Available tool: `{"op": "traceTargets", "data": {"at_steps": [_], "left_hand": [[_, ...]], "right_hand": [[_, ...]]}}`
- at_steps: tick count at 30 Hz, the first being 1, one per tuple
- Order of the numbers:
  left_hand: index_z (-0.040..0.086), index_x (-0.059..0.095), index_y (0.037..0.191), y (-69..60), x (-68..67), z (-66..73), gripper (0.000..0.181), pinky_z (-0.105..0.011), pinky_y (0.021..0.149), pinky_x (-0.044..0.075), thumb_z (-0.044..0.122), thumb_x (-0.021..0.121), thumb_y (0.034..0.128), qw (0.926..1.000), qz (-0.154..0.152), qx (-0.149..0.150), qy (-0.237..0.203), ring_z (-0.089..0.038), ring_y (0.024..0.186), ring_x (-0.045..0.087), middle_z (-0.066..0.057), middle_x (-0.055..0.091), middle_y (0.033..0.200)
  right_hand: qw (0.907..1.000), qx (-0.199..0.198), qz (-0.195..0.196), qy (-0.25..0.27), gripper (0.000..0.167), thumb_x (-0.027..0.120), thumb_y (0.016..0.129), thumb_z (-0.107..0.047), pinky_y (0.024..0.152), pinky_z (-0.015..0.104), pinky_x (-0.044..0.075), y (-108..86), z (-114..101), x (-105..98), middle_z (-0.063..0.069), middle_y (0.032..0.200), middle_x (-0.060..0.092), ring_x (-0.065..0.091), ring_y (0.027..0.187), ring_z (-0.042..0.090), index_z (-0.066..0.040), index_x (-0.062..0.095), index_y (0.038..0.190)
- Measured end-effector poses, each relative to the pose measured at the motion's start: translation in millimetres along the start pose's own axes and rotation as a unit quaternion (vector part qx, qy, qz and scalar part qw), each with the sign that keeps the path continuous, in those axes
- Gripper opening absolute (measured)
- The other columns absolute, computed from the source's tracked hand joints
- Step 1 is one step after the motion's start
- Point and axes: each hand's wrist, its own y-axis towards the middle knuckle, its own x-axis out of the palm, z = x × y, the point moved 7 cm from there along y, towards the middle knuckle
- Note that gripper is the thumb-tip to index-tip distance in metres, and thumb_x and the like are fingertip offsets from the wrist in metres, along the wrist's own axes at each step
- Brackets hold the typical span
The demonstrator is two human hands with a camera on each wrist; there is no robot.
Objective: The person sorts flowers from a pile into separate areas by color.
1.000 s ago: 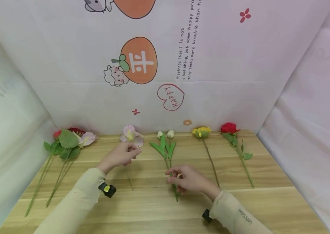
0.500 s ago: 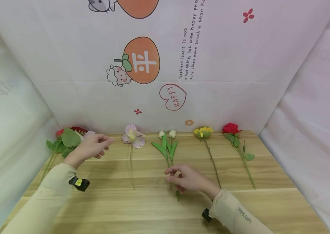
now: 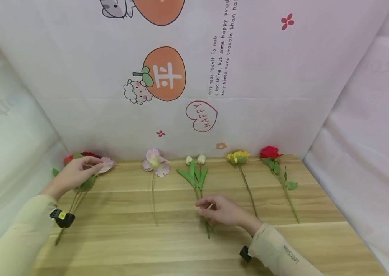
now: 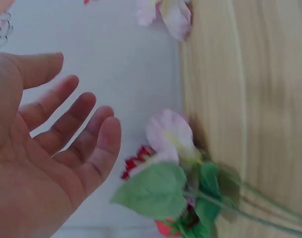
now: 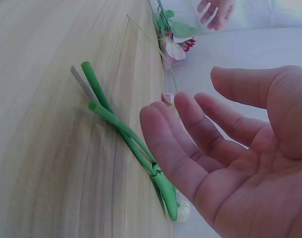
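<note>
My left hand (image 3: pixel 73 175) hovers above the flower bunch at the table's left, fingers relaxed and holding nothing. In the left wrist view the hand (image 4: pixel 56 144) is apart from the bunch, whose green leaf (image 4: pixel 153 191) and pale pink bloom (image 4: pixel 171 134) show beside it. My right hand (image 3: pixel 223 211) hangs over the lower stems of two white tulips (image 3: pixel 201 160). The right wrist view shows that hand (image 5: pixel 225 144) with loosely bent fingers, nothing between them, and the crossed green stems (image 5: pixel 122 130) lying on the wood.
Between the hands lies a pink flower (image 3: pixel 155 164) with a thin stem. Right of the tulips are a yellow flower (image 3: pixel 238 157) and a red rose (image 3: pixel 271 152). A printed white cloth (image 3: pixel 249 115) stands behind the wooden table (image 3: pixel 167 253), with cloth on both sides.
My left hand has moved left, from above the single pink flower to over the left bunch. The right hand has stayed nearly in place. The flowers lie as before.
</note>
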Motion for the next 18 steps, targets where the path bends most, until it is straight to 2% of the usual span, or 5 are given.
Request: {"op": "traceTargets", "data": {"at_steps": [3, 7, 10, 15, 18], "left_hand": [[-0.006, 0.056, 0.134, -6.9, 0.5, -19.5, 0.054, -0.061, 0.09, 0.053, 0.04, 0.051, 0.1072, 0.9997, 0.004, -0.017, 0.017, -0.048, 0.114, 0.059, -0.031, 0.06, 0.129], [-0.013, 0.053, 0.134, -17.1, 3.4, -50.0, 0.058, -0.064, 0.09, 0.05, 0.038, 0.051, 0.1071, 0.9969, -0.001, -0.063, 0.046, -0.056, 0.117, 0.053, -0.038, 0.054, 0.131], [-0.018, 0.049, 0.134, -21.6, 3.7, -67.6, 0.059, -0.066, 0.092, 0.048, 0.034, 0.052, 0.1068, 0.9938, -0.004, -0.09, 0.065, -0.059, 0.118, 0.049, -0.042, 0.05, 0.132], [-0.025, 0.043, 0.134, -21.7, 2.5, -83.3, 0.061, -0.069, 0.095, 0.045, 0.028, 0.053, 0.1057, 0.9911, -0.016, -0.107, 0.077, -0.063, 0.118, 0.046, -0.046, 0.045, 0.132], [-0.028, 0.04, 0.133, -20.1, 3.3, -89.7, 0.063, -0.069, 0.096, 0.044, 0.027, 0.054, 0.105, 0.9888, -0.031, -0.115, 0.09, -0.064, 0.118, 0.045, -0.047, 0.045, 0.132]], "right_hand": [[0.9999, 0.0, -0.008, 0.01, 0.036, 0.061, 0.104, -0.02, 0.073, 0.043, 0.062, 0.4, 0.9, 1.0, 0.01, 0.111, 0.064, 0.066, 0.093, 0.035, 0.003, 0.061, 0.132], [0.9998, -0.006, -0.008, 0.017, 0.038, 0.062, 0.104, -0.021, 0.076, 0.043, 0.062, 1.3, -0.6, 1.3, 0.017, 0.118, 0.064, 0.065, 0.098, 0.036, 0.003, 0.06, 0.133], [0.9998, -0.007, 0.001, 0.019, 0.037, 0.061, 0.104, -0.02, 0.08, 0.044, 0.061, 1.4, -0.8, -0.1, 0.019, 0.121, 0.064, 0.065, 0.102, 0.036, 0.003, 0.06, 0.133], [0.9995, -0.022, 0.021, -0.011, 0.036, 0.062, 0.104, -0.023, 0.098, 0.046, 0.054, 3.0, -2.3, -3.2, 0.015, 0.128, 0.064, 0.06, 0.119, 0.029, -0.004, 0.061, 0.134], [0.9991, -0.035, 0.025, 0.0, 0.042, 0.064, 0.102, -0.026, 0.11, 0.048, 0.044, 4.8, -5.2, -2.5, 0.012, 0.141, 0.058, 0.052, 0.132, 0.026, -0.009, 0.057, 0.141]]}}
